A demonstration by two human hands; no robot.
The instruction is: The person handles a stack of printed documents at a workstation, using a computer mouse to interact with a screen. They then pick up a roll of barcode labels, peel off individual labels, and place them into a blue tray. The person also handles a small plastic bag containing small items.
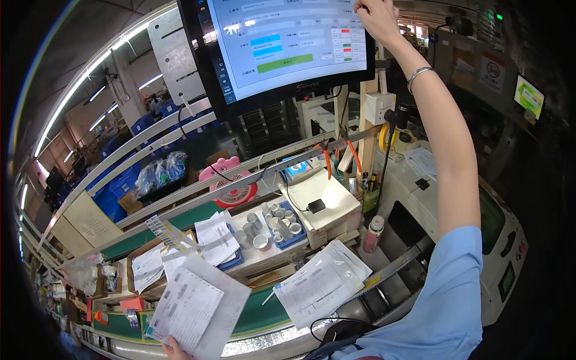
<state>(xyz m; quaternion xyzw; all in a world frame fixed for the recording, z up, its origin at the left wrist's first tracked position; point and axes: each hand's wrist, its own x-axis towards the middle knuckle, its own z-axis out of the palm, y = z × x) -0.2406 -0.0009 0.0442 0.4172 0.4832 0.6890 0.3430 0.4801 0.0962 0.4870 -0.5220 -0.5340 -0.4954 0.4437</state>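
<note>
My left hand, at the lower edge, is closed on the bottom of a printed paper sheet with a translucent plastic sleeve behind it. My right arm reaches up, a metal bangle at its wrist. At the top edge my right hand is in front of the right side of a monitor; its fingers are partly cut off, look apart and show nothing held. Whether a fingertip touches the screen I cannot tell. More printed sheets in plastic lie right of the held sheet.
Beyond the green bench strip stand a blue bin of grey cylindrical parts, a pink fan and a cardboard box. Orange-handled pliers hang on a rail. A spray can stands left of a white machine.
</note>
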